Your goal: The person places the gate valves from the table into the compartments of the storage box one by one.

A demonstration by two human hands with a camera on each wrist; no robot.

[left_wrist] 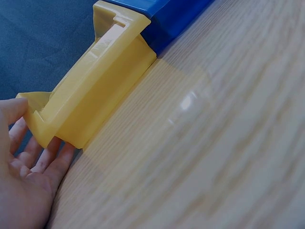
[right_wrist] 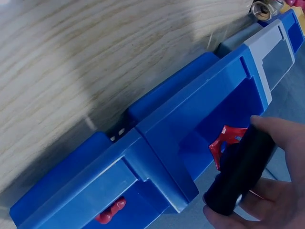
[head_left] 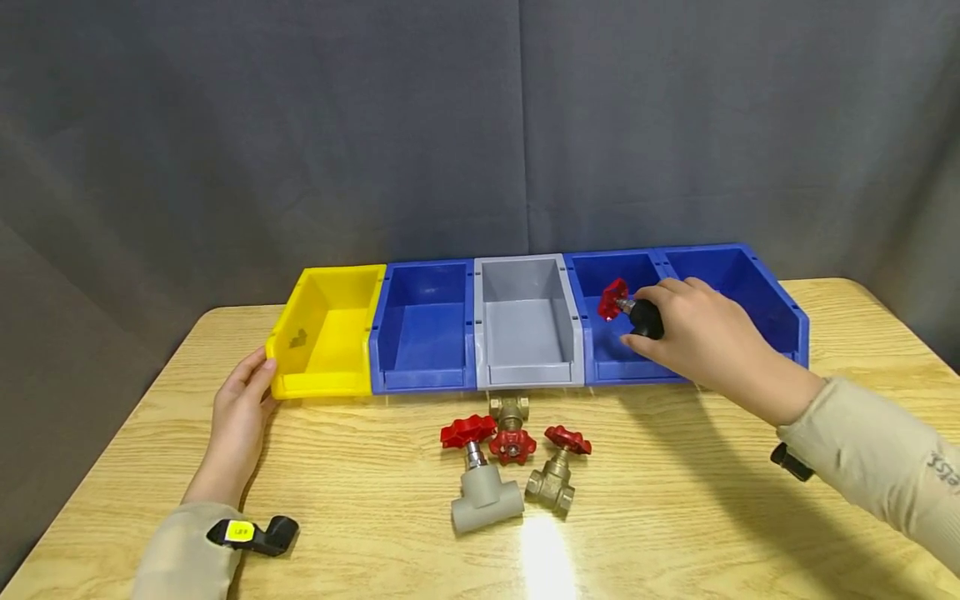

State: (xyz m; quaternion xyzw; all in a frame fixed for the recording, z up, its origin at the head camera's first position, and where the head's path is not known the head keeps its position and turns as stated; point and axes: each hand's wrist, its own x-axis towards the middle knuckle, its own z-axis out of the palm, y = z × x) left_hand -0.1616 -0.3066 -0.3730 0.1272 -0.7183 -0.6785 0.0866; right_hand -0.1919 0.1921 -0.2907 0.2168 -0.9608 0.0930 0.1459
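Beige sleeve [head_left: 183, 554] fabric sits closest, leading to the left hand [head_left: 238, 408], which grips the front corner of the yellow bin [head_left: 322, 386], thumb at the rim and fingers against the outside – perhaps to keep the joined row from shifting. The right hand [head_left: 697, 329] holds a black-bodied valve [head_left: 647, 320] by its body, thumb and fingers closed around it, so the red handwheel [head_left: 612, 300] stays free and points leftward. That valve hangs over the blue bin [head_left: 622, 372] just right of the grey bin [head_left: 528, 377]; whether it touches the bin, I cannot tell. Inside the end blue bin [head_left: 789, 329], the right wrist view shows a red part [right_wrist: 112, 210], mostly hidden. On the wooden surface [head_left: 352, 500] lie a grey tee-shaped valve [head_left: 486, 498] and two brass valves [head_left: 553, 483], all with red wheels – clustered before the bins, likely for easy reach by either hand.
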